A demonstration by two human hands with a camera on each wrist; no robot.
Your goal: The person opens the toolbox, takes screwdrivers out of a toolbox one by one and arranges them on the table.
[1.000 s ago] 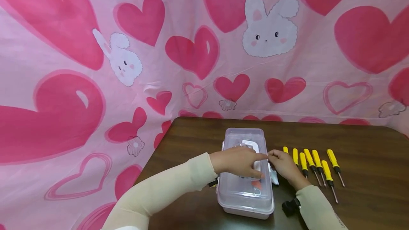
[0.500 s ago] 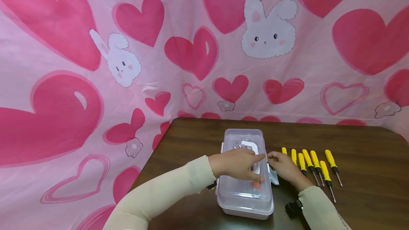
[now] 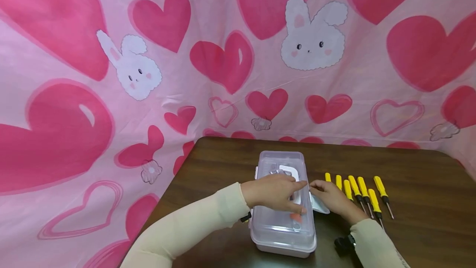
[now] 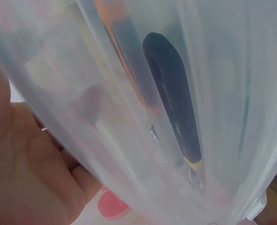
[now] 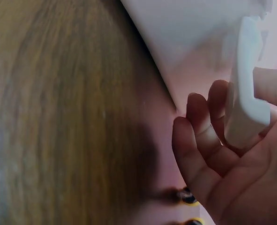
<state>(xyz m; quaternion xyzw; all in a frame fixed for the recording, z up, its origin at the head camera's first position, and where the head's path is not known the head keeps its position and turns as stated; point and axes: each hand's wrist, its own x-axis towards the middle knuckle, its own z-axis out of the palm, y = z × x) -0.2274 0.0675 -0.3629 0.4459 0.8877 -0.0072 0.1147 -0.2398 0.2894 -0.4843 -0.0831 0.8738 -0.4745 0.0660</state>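
A clear-lidded plastic toolbox (image 3: pixel 277 228) stands on the table with its lid down. My left hand (image 3: pixel 273 191) rests across the top of the lid, fingers extended. At the box's right side, my right hand (image 3: pixel 332 198) holds a white latch (image 3: pixel 319 205), which sticks out from the wall. The right wrist view has this latch (image 5: pixel 245 93) between the thumb and the curled fingers. Through the cloudy plastic in the left wrist view, a dark-handled tool (image 4: pixel 173 93) and an orange item (image 4: pixel 112 11) show; their kinds are unclear.
Several yellow-handled screwdrivers (image 3: pixel 362 189) lie on the brown wooden table (image 3: pixel 223 158), right of the box and close to my right hand. A pink heart-and-rabbit cloth (image 3: pixel 223 61) hangs behind and to the left of the table.
The white latch has swung further out from the box's right side with my right hand. My left hand stays on the lid. The head view has shifted slightly.
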